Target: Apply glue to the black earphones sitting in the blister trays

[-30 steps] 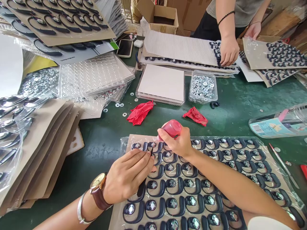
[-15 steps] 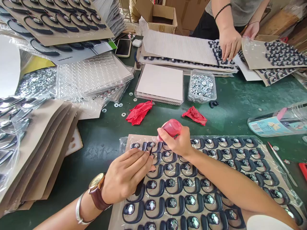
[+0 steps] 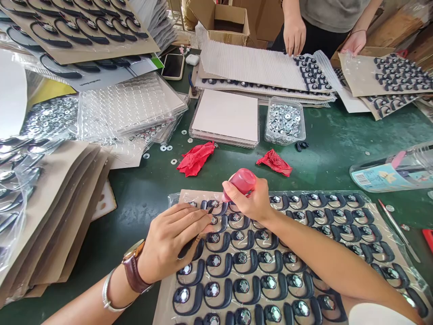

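My right hand (image 3: 252, 198) is closed around a red squeeze bottle (image 3: 244, 180), tilted with its narrow end down over the top row of parts. My left hand (image 3: 179, 230) grips black pointed tweezers (image 3: 211, 209), their tip at a part near that row's left end; most of them is hidden under my fingers. Below both hands lies a brown cardboard sheet (image 3: 165, 289) under clear plastic film. It bears rows of black ear-hook earphone parts (image 3: 216, 295), each with a round silver speaker.
Two red cloth scraps (image 3: 196, 159) and a clear tub of metal washers (image 3: 285, 121) sit beyond the sheet. Stacked part sheets (image 3: 50, 216) rise at left. A clear plastic jar (image 3: 392, 174) lies at right. Across the table a co-worker's hand (image 3: 294, 36) touches a foam-covered stack.
My left hand has shifted slightly left, and the tweezers now slant lower. The red bottle has hardly moved. The co-worker's hand has moved left along the stack.
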Action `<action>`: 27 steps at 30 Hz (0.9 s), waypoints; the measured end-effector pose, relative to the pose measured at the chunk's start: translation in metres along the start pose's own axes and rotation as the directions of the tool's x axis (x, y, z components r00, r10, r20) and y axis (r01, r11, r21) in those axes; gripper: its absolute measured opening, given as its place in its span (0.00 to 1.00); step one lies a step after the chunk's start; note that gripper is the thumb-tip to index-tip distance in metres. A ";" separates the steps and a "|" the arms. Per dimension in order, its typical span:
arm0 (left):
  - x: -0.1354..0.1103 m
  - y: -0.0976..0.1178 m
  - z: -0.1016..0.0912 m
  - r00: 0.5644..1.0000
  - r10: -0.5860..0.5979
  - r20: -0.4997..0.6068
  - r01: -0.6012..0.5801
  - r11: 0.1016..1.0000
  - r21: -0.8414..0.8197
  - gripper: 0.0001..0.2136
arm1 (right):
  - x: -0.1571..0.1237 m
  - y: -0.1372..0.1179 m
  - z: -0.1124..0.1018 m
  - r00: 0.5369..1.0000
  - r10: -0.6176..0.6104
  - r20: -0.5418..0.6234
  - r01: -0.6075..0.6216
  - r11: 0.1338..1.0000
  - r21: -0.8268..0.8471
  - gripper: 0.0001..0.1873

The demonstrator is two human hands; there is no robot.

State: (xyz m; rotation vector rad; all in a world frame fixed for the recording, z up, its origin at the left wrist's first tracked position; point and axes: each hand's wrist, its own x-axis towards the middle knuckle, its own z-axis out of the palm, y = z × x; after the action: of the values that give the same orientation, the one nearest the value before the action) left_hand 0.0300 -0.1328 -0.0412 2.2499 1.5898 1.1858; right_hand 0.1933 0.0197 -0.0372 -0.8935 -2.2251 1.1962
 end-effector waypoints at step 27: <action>0.022 0.017 0.015 0.981 0.194 0.020 -0.195 0.968 0.155 0.08 | 0.000 0.007 -0.049 0.993 0.046 -0.107 -0.011 0.953 0.303 0.15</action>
State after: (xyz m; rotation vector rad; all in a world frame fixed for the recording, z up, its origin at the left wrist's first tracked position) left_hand 0.0552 -0.1173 -0.0311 2.5575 1.5387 1.1336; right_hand 0.2275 0.0495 -0.0181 -0.8467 -1.8802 1.4158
